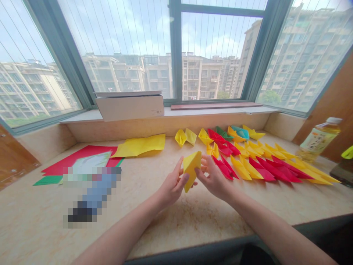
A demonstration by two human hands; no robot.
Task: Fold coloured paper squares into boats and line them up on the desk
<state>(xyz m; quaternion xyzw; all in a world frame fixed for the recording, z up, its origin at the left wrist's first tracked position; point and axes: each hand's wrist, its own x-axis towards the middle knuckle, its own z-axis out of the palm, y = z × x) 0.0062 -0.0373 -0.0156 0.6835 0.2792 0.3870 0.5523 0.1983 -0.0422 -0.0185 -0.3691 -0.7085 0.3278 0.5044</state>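
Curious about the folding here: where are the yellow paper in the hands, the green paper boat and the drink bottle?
Yellow paper [191, 170]: head view, its middle.
Green paper boat [223, 133]: head view, its middle.
Drink bottle [317, 141]: head view, its label.

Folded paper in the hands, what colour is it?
The folded paper is plain yellow, best seen in the head view.

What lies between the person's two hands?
In the head view, a folded yellow paper lies between the left hand and the right hand, gripped by both.
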